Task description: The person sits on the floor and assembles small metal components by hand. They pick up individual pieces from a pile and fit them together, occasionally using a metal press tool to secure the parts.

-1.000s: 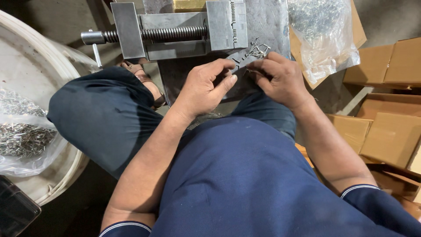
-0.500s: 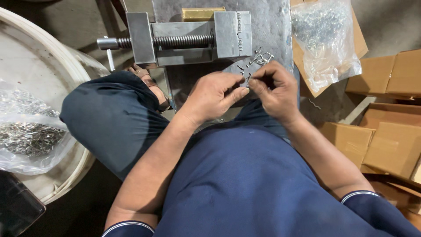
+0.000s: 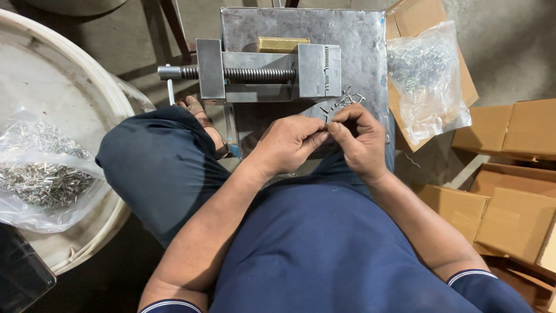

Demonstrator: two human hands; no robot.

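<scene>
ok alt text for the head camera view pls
Seen from above, a seated person's left hand and right hand meet over small metal wire pieces, in front of a steel vise on a metal plate. Clear bags of metal parts lie at both sides, with cardboard boxes on the right.

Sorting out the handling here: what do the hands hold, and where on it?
Both hands, left hand and right hand, pinch a bunch of small bent wire pieces at its near end; the exact grip is hidden.
</scene>
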